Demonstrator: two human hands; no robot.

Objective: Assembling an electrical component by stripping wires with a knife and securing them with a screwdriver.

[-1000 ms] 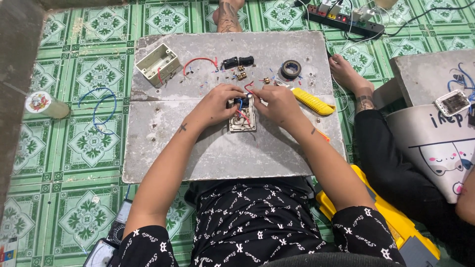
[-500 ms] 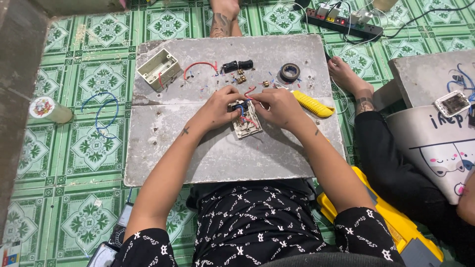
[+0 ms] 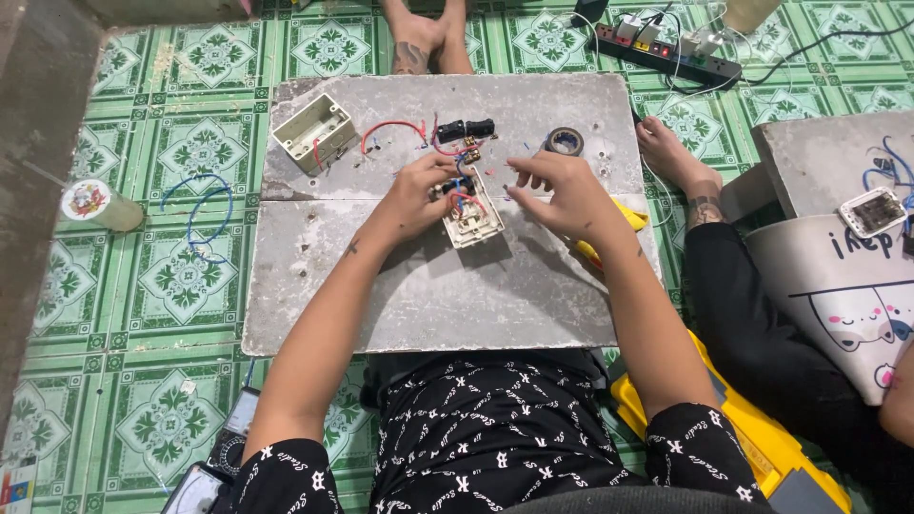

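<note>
Head view looks down on a grey tabletop (image 3: pixel 381 305) laid on green patterned floor tiles (image 3: pixel 143 247). Left hand (image 3: pixel 419 195) rests at the upper left corner of a white switch plate (image 3: pixel 473 221) lying on the tabletop near its middle, its fingers (image 3: pixel 440 171) curled together and pinched on the red and blue wires (image 3: pixel 457 186) that rise from the plate. Right hand (image 3: pixel 562 195) now hovers just right of the plate with its fingers (image 3: pixel 522 176) spread apart, holding nothing; half a second ago it was closed in on the plate beside the left hand, so it has drawn off to the right. Under the right wrist a yellow-handled tool (image 3: pixel 628 217) lies partly hidden. Farther back on the tabletop stand a cream mounting box (image 3: pixel 314 133), a loose red wire (image 3: pixel 390 128), a black connector (image 3: pixel 465 128) and a roll of black tape (image 3: pixel 565 141), all where they were before. Blue wire (image 3: pixel 205 205) lies looped on the tiles to the left, near a white can (image 3: pixel 100 205). Another person's bare foot (image 3: pixel 671 152) rests off the tabletop's right edge.
</note>
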